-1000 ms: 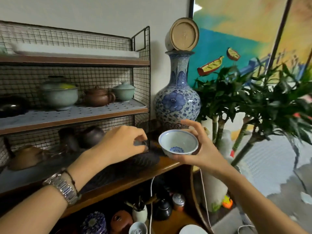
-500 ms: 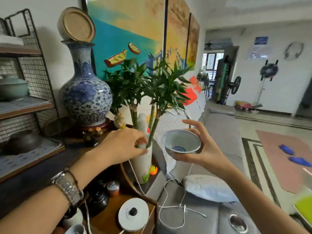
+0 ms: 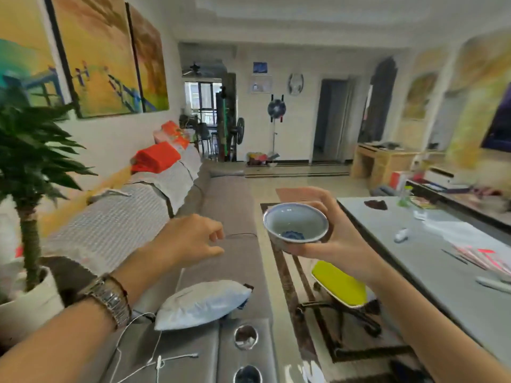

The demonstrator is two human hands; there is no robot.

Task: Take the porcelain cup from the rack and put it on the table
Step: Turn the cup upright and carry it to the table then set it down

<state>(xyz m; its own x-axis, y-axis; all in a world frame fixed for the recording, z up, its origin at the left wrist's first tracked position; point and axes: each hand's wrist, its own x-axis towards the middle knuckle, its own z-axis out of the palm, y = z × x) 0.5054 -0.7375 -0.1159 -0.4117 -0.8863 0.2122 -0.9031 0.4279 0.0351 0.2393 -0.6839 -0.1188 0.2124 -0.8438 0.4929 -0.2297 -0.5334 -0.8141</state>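
The porcelain cup [image 3: 295, 225] is a small white bowl-shaped cup with a blue rim and a blue flower painted inside. My right hand [image 3: 336, 239] holds it upright from below and behind, in mid-air over the floor strip between the sofa and the table. The grey glass-topped table [image 3: 409, 261] lies just to the right of the cup. My left hand [image 3: 193, 239], with a metal watch on its wrist, hovers over the sofa with fingers loosely curled and nothing in it. The rack is out of view.
A grey sofa [image 3: 229, 205] with a white cushion [image 3: 203, 304] runs along the left. A potted plant [image 3: 30, 172] stands at the far left. A yellow stool [image 3: 338, 284] sits under the table's near edge. Papers, pens and small items lie on the table's right side.
The view has swung right, away from the rack and vase toward the living room. My right hand has carried the cup along, now near the table's left edge. My left hand stays empty.
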